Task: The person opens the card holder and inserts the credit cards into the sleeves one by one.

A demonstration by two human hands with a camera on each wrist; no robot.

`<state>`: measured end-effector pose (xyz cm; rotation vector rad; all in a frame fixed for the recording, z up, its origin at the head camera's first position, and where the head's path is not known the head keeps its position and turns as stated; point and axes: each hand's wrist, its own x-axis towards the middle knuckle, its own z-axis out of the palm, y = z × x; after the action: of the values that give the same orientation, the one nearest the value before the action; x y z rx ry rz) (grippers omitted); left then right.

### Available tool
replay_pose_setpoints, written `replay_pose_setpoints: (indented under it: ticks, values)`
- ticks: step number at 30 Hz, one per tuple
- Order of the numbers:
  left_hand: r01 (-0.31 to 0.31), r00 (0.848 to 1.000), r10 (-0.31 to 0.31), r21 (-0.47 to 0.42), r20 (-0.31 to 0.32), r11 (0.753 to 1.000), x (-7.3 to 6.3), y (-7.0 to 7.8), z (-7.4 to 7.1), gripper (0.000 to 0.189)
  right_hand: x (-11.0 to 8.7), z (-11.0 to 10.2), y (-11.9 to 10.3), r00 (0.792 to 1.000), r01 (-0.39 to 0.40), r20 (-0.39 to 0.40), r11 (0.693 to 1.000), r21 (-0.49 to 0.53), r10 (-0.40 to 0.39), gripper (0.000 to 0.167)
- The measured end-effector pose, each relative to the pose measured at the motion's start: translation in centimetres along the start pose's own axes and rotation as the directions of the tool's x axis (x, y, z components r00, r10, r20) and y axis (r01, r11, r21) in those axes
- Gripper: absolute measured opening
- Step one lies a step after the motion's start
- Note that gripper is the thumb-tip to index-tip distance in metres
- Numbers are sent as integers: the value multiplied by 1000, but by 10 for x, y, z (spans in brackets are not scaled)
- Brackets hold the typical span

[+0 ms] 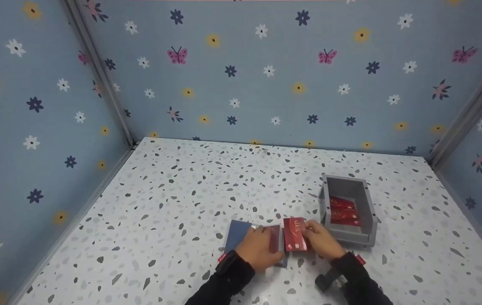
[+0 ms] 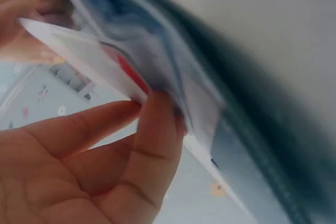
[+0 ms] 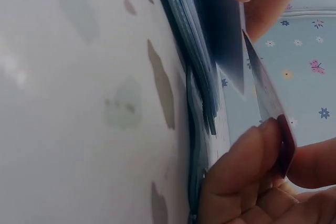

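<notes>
A blue card holder (image 1: 235, 233) with clear sleeves lies spread on the table. My left hand (image 1: 260, 250) is over it; in the left wrist view its thumb and finger (image 2: 157, 145) pinch a page of the holder, where a strip of red shows. My right hand (image 1: 324, 242) holds a red card (image 1: 294, 234) by its right edge, just above the holder's right side. In the right wrist view the thumb and fingers pinch that card (image 3: 268, 90) beside the stacked sleeves (image 3: 191, 35). Whether the card touches a sleeve, I cannot tell.
To the right stands a grey open-topped bin (image 1: 370, 207) with several red cards (image 1: 342, 212) inside. The speckled white table (image 1: 173, 190) is bounded at the back and sides by blue walls (image 1: 266, 93) patterned with flowers and butterflies.
</notes>
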<state>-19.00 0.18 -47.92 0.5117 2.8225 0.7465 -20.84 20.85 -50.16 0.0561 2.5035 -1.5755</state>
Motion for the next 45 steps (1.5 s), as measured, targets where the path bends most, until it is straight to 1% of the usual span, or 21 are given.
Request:
replay_pose_setpoints:
  ticks: [2, 4, 9, 13, 16, 19, 21, 25, 28, 31, 34, 38, 41, 45]
  values:
    - [-1, 1000, 3, -90, 21, 996, -1, -3, -5, 70, 1, 0, 0, 1000, 2, -3, 1000, 2, -2, 11]
    - [-3, 999, 9, -162, 34, 987, -1, -6, -9, 69, 1, 0, 0, 1000, 10, 0, 1000, 1, -10, 10]
    - [44, 998, -26, -297, 61, 954, -3, -14, -18, 70, 1, -1, 1, 999, 27, 24, 1000, 6, -27, 8]
    - [65, 997, -48, -393, 52, 917, -2, -23, -23, 68, 0, -2, 0, 999, 24, 43, 1000, -2, -24, 9]
    - [58, 998, -51, -442, 27, 895, 0, -32, -26, 62, 0, -2, -1, 997, 30, 66, 1000, -8, -29, 10]
    - [37, 998, -52, -467, -20, 883, 2, -40, -29, 53, -1, -3, -2, 994, 36, 101, 999, -1, -36, 14]
    - [22, 997, -55, -472, -55, 882, 4, -46, -30, 46, -1, -2, -3, 991, 46, 126, 999, 7, -47, 16]
    - [43, 991, -97, -472, -90, 880, 5, -55, -32, 36, 0, 0, -7, 983, 90, 158, 996, 21, -92, 17]
    - [82, 985, -143, -469, -95, 879, 3, -62, -34, 30, 2, 2, -12, 976, 129, 173, 992, 20, -130, 16]
    - [117, 980, -179, -461, -92, 880, 2, -68, -36, 28, 6, 4, -17, 972, 136, 188, 990, 22, -138, 16]
    - [128, 977, -188, -437, -97, 890, 1, -73, -39, 29, 9, 7, -21, 970, 121, 209, 992, 36, -126, 17]
    - [151, 976, -204, -440, -75, 885, 1, -78, -42, 30, 12, 13, -26, 966, 98, 236, 993, 63, -110, 19]
    - [176, 973, -224, -452, -53, 875, 1, -80, -42, 29, 14, 19, -29, 963, 104, 244, 993, 59, -115, 22]
    - [202, 968, -246, -433, -47, 879, 1, -82, -40, 26, 17, 26, -31, 961, 110, 251, 994, 27, -114, 25]
